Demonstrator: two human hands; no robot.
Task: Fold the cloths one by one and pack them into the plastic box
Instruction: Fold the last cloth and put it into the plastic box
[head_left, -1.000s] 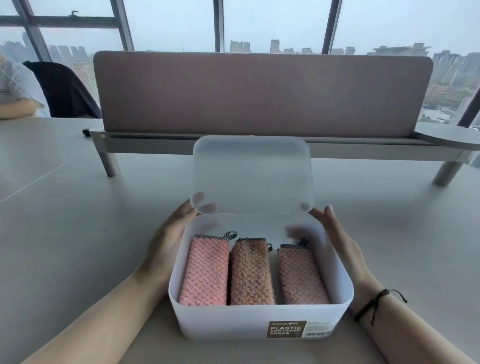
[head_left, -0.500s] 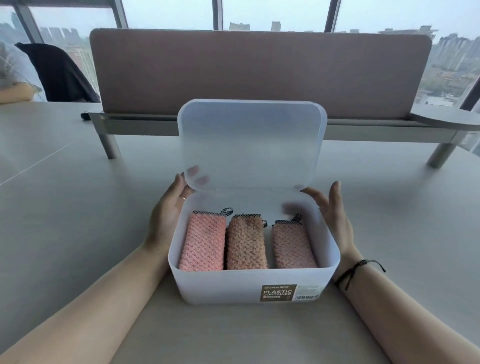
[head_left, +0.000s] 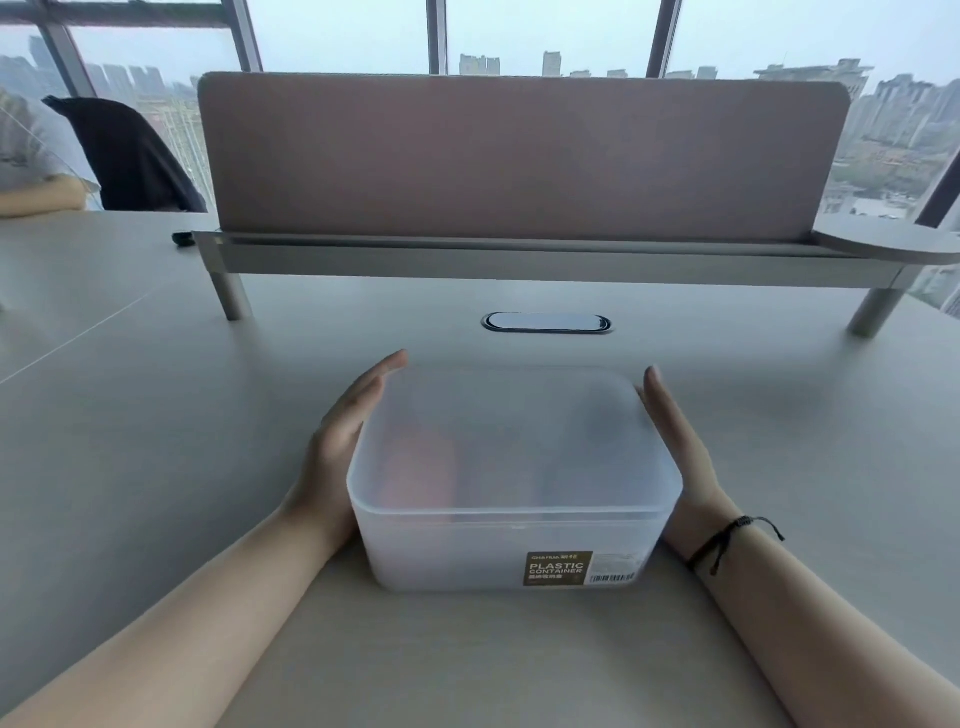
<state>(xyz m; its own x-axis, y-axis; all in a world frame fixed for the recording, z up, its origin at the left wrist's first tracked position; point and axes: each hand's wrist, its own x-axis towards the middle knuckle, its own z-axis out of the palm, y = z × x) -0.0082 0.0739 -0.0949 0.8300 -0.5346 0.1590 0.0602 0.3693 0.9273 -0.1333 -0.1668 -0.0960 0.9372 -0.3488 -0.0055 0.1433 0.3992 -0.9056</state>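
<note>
Desk (head_left: 156, 493) carried the frosted plastic box (head_left: 511, 551) near its front edge, the lid (head_left: 511, 441) lying flat on top. Pinkish folded cloths (head_left: 426, 467) showed dimly through it, so packing looked finished and no loose cloth was visible outside. Left hand (head_left: 343, 436) and right hand (head_left: 675, 441) flanked the box with straight fingers, gripping nothing.

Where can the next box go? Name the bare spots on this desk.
Bare desk lies left of the left hand, right of the right hand, and in front of the plastic box between the forearms. Crowded: the hands flank the box; behind it sits the cable grommet, then the divider.
</note>
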